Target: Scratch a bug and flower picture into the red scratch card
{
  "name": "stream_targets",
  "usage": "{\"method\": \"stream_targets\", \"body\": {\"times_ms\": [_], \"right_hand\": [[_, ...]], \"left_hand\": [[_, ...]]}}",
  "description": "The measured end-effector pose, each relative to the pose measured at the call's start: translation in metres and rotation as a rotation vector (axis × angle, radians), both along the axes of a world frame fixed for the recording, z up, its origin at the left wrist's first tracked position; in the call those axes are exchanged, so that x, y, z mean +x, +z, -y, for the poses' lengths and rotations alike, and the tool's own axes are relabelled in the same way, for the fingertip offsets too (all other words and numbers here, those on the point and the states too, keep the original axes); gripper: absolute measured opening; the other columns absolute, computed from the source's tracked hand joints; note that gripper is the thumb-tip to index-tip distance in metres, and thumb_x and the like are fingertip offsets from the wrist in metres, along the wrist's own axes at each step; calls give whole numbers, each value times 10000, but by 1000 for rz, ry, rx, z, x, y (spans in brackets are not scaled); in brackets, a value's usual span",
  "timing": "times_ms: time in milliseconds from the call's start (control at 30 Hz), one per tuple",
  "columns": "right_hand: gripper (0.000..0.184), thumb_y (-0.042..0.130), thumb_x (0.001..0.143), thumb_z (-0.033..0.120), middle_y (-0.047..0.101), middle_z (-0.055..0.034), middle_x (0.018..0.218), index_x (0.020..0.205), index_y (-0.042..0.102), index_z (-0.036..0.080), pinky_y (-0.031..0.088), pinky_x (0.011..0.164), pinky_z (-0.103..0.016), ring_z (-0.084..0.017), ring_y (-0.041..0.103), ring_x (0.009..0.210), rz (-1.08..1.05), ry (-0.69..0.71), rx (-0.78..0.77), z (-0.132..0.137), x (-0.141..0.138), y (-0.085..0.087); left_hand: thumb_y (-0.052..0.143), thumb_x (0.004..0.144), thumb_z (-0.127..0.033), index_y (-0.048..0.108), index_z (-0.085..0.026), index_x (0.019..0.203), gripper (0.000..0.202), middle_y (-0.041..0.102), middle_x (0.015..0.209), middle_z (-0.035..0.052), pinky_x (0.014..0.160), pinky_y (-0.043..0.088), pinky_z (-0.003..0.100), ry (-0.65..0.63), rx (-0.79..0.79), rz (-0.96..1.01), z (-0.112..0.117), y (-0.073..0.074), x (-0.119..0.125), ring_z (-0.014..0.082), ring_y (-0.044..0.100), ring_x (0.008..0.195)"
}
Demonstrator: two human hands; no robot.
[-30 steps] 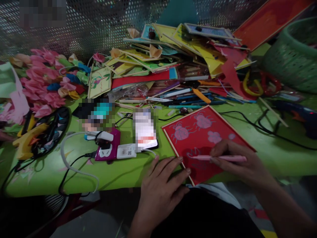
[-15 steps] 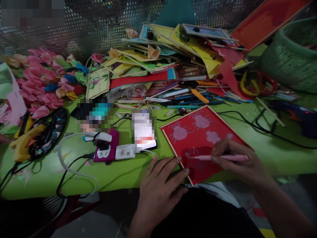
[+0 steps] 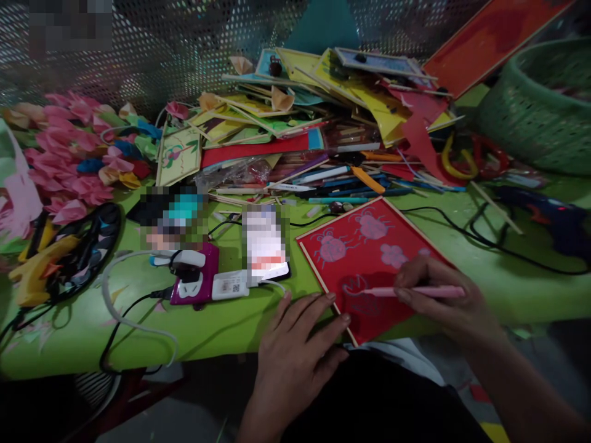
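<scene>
A red sheet (image 3: pixel 337 277) edged with thin wooden strips lies at the table's front edge. It bears pink bug-like figures and a flower shape outlined in grey, plus an outline drawing lower down. My right hand (image 3: pixel 438 295) grips a pink marker pen (image 3: pixel 434 291), its tip at that lower outline. My left hand (image 3: pixel 300 338) lies spread on the table, fingertips on the sheet's left wooden edge, holding nothing. The lower right part of the sheet is hidden by my right hand.
A phone (image 3: pixel 265 243) and a purple power strip (image 3: pixel 207 271) with cables lie left. Yellow (image 3: pixel 41 271) and blue glue guns (image 3: pixel 549 212) flank the sheet. Behind are pens (image 3: pixel 323 175), a heap of framed papers (image 3: pixel 295 111), pink paper flowers (image 3: pixel 69 147) and a green basket (image 3: pixel 540 111).
The pen tip has shifted slightly to the right along the lower outline. My left hand stays at the sheet's edge. The whole view has swung a little.
</scene>
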State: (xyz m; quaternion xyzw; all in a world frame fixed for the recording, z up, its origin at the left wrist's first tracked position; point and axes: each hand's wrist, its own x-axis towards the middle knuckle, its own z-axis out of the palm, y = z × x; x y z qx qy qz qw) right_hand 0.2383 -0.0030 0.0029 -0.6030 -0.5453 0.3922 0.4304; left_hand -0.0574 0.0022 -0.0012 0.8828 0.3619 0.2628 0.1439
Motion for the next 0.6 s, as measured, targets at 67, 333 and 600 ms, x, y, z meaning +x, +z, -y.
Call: {"method": "stream_targets", "body": {"times_ms": [67, 333, 600], "right_hand": [[260, 821, 868, 431, 659, 4, 709, 746, 668, 261, 439, 550, -303, -179, 588, 623, -7, -27, 5, 0, -2, 2], [319, 841, 835, 486, 645, -1, 693, 698, 662, 260, 433, 568, -327, -189, 565, 623, -1, -126, -9, -2, -15, 18], [326, 840, 828, 500, 636, -1, 677, 696, 674, 253, 434, 561, -315, -180, 566, 614, 24, -149, 29, -4, -12, 13]], "left_hand": [[644, 1023, -392, 665, -360, 1382, 360, 629, 1522, -42, 1307, 232, 416, 0, 1, -1, 0, 0, 0, 187, 575, 1381], [654, 1013, -399, 681, -363, 1362, 352, 667, 1476, -29, 1279, 309, 422, 10, 36, -7, -2, 3, 0, 191, 616, 1327], [663, 1010, -393, 654, -379, 1398, 388, 627, 1524, -51, 1303, 250, 409, 5, -6, -14, 0, 0, -1, 179, 583, 1371]]}}
